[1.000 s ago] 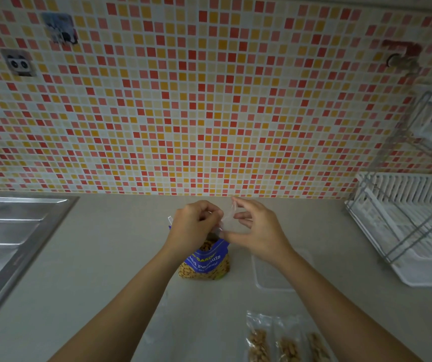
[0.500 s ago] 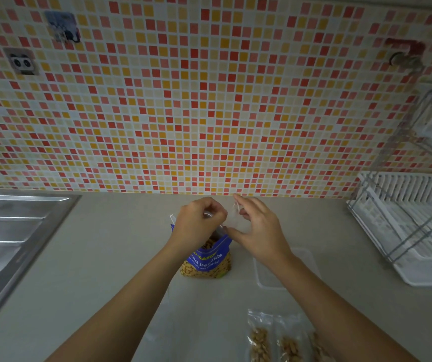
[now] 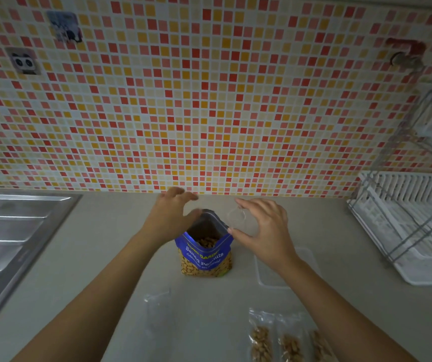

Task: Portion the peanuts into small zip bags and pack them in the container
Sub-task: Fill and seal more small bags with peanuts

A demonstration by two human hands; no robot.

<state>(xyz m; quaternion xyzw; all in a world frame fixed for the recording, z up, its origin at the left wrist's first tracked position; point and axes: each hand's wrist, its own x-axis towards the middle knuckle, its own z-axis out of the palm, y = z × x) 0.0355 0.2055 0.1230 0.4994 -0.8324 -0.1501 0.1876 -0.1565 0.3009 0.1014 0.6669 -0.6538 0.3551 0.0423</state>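
Note:
A blue bag of salted peanuts (image 3: 204, 257) stands upright on the counter with its mouth wide open and peanuts showing inside. My left hand (image 3: 170, 215) hovers at the bag's left rim with fingers spread and nothing in it. My right hand (image 3: 264, 228) is just right of the rim and pinches a small clear zip bag (image 3: 237, 218) that looks empty. A clear plastic container (image 3: 308, 259) lies flat behind my right forearm, partly hidden. Three filled zip bags (image 3: 261, 340) lie side by side at the front edge of the view.
A flat empty zip bag (image 3: 157, 307) lies in front of the peanut bag. A steel sink drainboard (image 3: 13, 231) fills the left side. A white dish rack (image 3: 408, 226) stands at the right. The tiled wall (image 3: 209, 113) rises behind the counter.
My left hand has let go of the small zip bag and spread open beside the peanut bag. The peanut bag's mouth now shows fully. My right hand still holds the zip bag.

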